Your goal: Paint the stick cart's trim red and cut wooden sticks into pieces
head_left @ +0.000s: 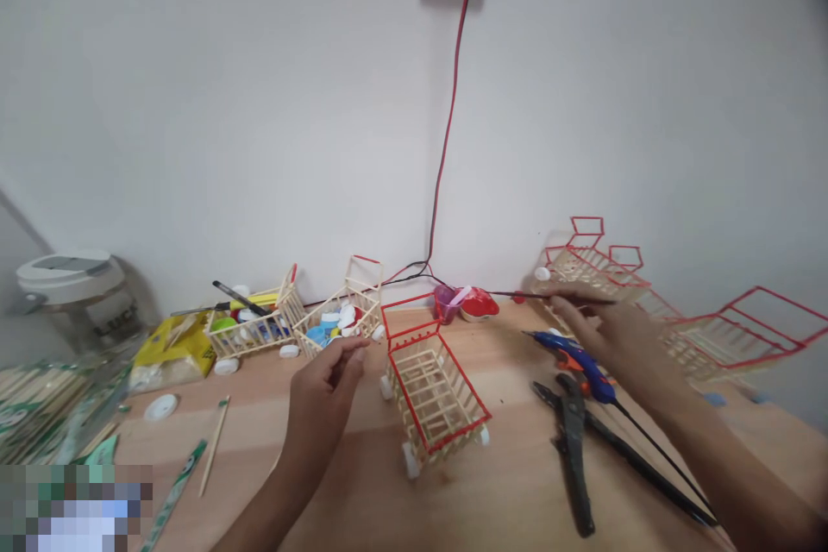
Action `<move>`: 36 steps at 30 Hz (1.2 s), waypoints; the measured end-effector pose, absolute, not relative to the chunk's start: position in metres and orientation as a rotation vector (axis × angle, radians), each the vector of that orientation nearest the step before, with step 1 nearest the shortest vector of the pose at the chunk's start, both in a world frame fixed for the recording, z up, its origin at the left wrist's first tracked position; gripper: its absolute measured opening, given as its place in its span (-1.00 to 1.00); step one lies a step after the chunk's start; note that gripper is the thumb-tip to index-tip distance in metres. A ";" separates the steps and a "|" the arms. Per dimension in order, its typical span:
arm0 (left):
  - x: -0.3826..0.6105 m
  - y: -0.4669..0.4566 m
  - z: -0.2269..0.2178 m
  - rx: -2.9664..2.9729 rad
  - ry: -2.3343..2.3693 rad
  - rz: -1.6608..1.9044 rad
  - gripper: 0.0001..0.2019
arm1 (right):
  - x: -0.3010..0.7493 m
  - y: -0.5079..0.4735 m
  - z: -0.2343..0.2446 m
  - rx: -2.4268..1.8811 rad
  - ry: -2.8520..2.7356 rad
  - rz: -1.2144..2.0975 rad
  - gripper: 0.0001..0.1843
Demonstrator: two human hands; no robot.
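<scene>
My right hand [614, 336] grips a thin dark paintbrush [523, 295] by its handle, above the table's far right side. A blue and orange glue gun [575, 366] lies just below that hand, with black pliers [573, 448] nearer me. My left hand [327, 388] hangs in the air with curled fingers and nothing visible in them. It is just left of a wheeled stick-built cart [433, 388] with red-painted edges, which stands tilted in view on the wooden table [453, 509]. A small dish of red paint [479, 304] sits beyond the cart, beside a purple cup [445, 304].
Several red-edged stick carts [743, 332] stand at the right. Unpainted stick carts [252, 328] at the back left hold bottle caps. A yellow packet [181, 354], a glass jar of sticks [65, 397], and a red-and-black cable [446, 147] along the wall are nearby.
</scene>
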State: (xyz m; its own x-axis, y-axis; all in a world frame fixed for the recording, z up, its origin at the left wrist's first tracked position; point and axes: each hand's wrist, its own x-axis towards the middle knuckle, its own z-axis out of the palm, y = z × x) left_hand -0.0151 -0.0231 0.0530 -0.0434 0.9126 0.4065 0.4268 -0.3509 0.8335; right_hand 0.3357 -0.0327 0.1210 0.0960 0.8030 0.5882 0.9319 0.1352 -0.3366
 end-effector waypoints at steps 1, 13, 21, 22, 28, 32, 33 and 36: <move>-0.016 -0.023 0.053 1.770 1.416 1.380 -0.71 | 0.332 -0.025 0.117 -1.679 -1.780 -0.262 -0.68; -0.017 -0.017 0.043 1.740 1.377 1.319 -0.72 | 0.302 0.021 0.061 -1.518 -2.307 -0.527 -0.74; -0.005 -0.021 0.033 1.854 1.329 1.136 -0.75 | 0.295 0.060 0.088 -1.702 -2.145 -0.341 -0.77; -0.005 -0.021 0.032 1.861 1.323 1.131 -0.75 | 0.297 0.068 0.093 -1.731 -2.118 -0.344 -0.76; -0.006 -0.017 0.029 1.842 1.340 1.174 -0.77 | 0.301 0.108 0.106 -1.908 -2.020 -0.345 -0.74; -0.007 -0.016 0.030 1.842 1.365 1.168 -0.77 | 0.287 0.116 0.103 -1.941 -2.078 -0.298 -0.77; -0.007 -0.016 0.030 1.847 1.360 1.169 -0.77 | 0.283 0.116 0.102 -1.943 -2.097 -0.283 -0.78; -0.007 -0.016 0.029 1.859 1.345 1.171 -0.77 | 0.273 0.116 0.101 -1.945 -2.137 -0.244 -0.80</move>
State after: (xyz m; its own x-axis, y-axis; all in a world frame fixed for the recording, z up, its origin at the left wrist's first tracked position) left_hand -0.0067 -0.0158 0.0293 0.1164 0.9384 0.3252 0.4511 -0.3417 0.8245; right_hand 0.2734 0.1156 0.1012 -0.0844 0.9541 0.2875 0.9943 0.0996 -0.0386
